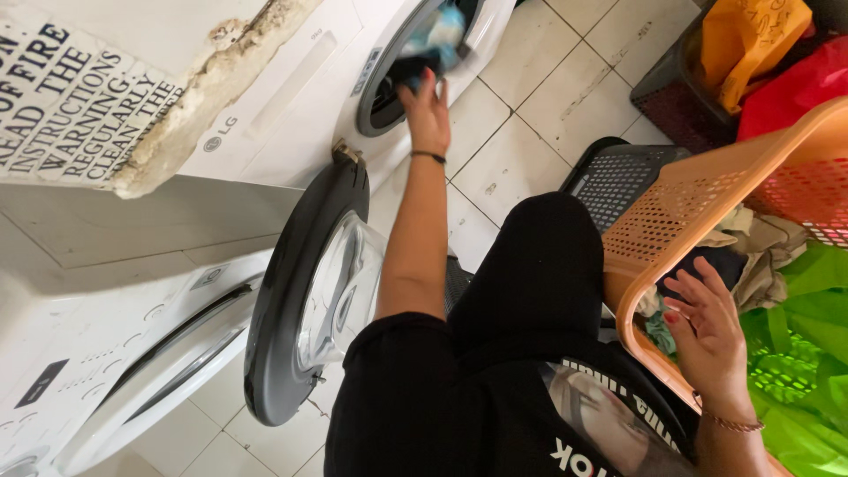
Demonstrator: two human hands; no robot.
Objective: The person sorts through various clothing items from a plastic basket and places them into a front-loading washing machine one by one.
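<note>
My left hand [428,113] reaches into the round drum opening [382,95] of a white front-loading washing machine, shut on a blue and dark garment [439,37] at the opening's edge. The machine's dark round door [296,300] with its glass bowl hangs wide open beside my arm. Over an orange plastic laundry basket [671,216] my right hand [707,331] hovers with its fingers spread and nothing in it. Beige and dark clothes [760,256] lie in that basket, just past the fingertips.
A second white appliance [106,353] stands next to the washer. A black perforated basket [618,177] sits on the white tiled floor [530,97]. A dark crate [671,97] holds orange and red fabric. A green mesh bag [804,362] lies beside the orange basket.
</note>
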